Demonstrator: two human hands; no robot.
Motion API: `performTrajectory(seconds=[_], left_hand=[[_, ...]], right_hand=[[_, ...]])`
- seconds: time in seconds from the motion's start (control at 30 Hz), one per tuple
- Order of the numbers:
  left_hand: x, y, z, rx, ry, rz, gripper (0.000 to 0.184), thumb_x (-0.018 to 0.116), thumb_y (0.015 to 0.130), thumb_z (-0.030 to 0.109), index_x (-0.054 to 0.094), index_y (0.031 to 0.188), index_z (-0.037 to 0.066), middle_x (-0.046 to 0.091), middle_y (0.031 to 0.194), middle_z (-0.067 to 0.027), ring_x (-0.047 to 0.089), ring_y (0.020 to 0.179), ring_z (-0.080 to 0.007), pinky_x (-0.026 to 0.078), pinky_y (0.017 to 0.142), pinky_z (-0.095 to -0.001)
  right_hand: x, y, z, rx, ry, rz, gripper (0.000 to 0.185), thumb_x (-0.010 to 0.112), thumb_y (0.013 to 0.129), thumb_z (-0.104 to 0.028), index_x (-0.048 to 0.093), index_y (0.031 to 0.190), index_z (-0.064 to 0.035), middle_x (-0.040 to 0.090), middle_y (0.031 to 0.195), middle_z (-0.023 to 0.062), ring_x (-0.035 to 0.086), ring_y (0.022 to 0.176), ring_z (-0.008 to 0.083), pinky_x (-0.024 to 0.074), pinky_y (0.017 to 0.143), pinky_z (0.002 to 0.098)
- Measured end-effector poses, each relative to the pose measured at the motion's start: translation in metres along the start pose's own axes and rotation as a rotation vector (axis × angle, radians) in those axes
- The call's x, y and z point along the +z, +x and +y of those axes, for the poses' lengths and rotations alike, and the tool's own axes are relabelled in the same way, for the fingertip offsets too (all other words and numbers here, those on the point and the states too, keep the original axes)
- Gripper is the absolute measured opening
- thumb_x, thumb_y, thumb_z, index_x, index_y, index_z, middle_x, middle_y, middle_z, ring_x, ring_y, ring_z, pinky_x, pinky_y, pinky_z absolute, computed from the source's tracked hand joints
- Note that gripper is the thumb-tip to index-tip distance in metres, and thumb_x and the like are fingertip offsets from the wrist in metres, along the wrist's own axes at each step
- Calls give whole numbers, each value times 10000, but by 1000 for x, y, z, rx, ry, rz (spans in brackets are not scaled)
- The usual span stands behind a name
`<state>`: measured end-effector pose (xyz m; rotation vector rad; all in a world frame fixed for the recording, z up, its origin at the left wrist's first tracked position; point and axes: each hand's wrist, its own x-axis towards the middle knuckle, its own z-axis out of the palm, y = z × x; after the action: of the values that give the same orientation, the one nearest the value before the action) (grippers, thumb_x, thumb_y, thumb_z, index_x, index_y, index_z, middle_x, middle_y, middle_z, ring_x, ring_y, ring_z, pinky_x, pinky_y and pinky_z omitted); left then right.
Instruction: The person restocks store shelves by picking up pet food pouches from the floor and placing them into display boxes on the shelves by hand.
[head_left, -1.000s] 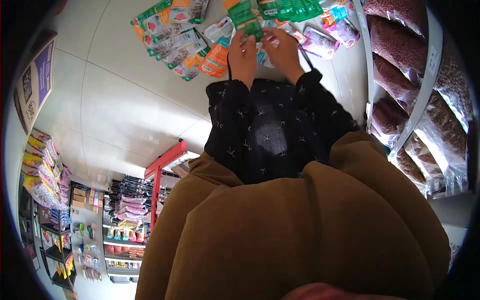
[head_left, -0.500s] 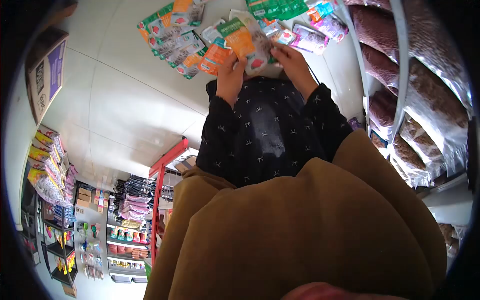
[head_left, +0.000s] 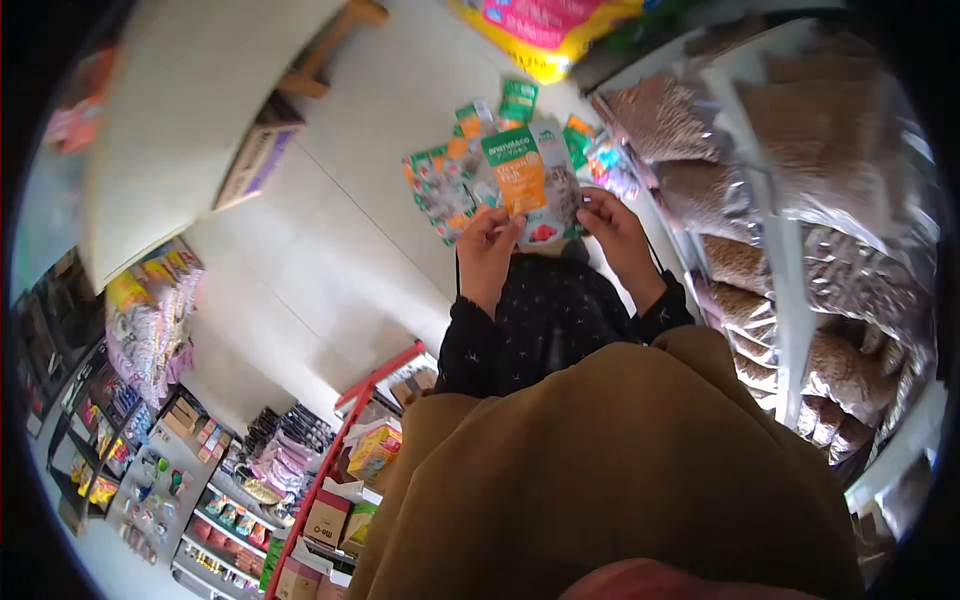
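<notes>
Between my two hands is a pet food pouch (head_left: 522, 172), green, orange and grey with a red picture near its base, its printed front facing me. My left hand (head_left: 487, 250) pinches its lower left edge with thumb and fingers. At the lower right edge, my right hand (head_left: 614, 228) grips it the same way. On the floor just beyond lie several similar pouches (head_left: 436, 192) in green, orange and grey, partly covered by the held one. More small packets (head_left: 612, 165) in blue, pink and purple lie past my right hand.
Shelves of clear bags of brown kibble (head_left: 740, 195) stand close on the right. A yellow and pink sack (head_left: 550, 30) is at the top. To the left are a cardboard box (head_left: 258, 160) and stacked bags (head_left: 150, 320). A red-framed rack (head_left: 330, 450) stands at lower left.
My view has tilted up and turned, bringing the yellow and pink sack into sight. The pouch, tilted before, is now held more upright and facing me, with both hands still on it.
</notes>
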<state>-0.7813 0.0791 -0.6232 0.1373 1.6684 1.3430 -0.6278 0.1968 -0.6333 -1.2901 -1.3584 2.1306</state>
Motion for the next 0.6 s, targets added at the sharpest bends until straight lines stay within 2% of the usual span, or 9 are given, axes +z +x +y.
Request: performTrajectory(seconds=[0.07, 0.17, 0.23, 0.43, 0.6], left_hand=[[6, -27, 46, 76, 23, -2, 141, 645, 836, 110, 630, 944, 20, 532, 720, 59, 477, 633, -20, 389, 564, -178], [19, -72, 107, 172, -152, -31, 100, 652, 832, 113, 596, 848, 32, 558, 714, 55, 463, 611, -10, 359, 530, -185], [24, -99, 136, 230, -154, -68, 87, 643, 836, 108, 602, 858, 34, 557, 717, 56, 459, 607, -13, 356, 532, -185], [49, -181, 219, 426, -97, -243, 71, 620, 847, 94, 610, 883, 34, 569, 728, 45, 460, 598, -24, 357, 538, -186], [54, -252, 253, 499, -39, -373, 77, 619, 845, 95, 608, 885, 30, 581, 743, 32, 467, 609, -28, 363, 548, -187]], right_hand=[[7, -24, -51, -80, 22, -24, 309, 583, 865, -72, 529, 1163, -10, 515, 874, -23, 491, 803, 43, 418, 678, 194], [15, -62, -123, -207, 20, -55, 308, 577, 866, -62, 522, 1164, -6, 510, 885, -22, 493, 815, 44, 419, 690, 194], [16, -97, -162, -254, -9, -60, 305, 574, 865, -54, 518, 1160, 1, 512, 889, -22, 499, 812, 45, 423, 701, 193], [1, -183, -230, -426, 56, -81, 302, 577, 859, -35, 511, 1150, 14, 525, 900, -14, 510, 812, 47, 429, 726, 191], [7, -264, -259, -642, 57, -18, 296, 568, 860, -10, 505, 1147, 25, 543, 890, -6, 521, 809, 56, 435, 736, 194]])
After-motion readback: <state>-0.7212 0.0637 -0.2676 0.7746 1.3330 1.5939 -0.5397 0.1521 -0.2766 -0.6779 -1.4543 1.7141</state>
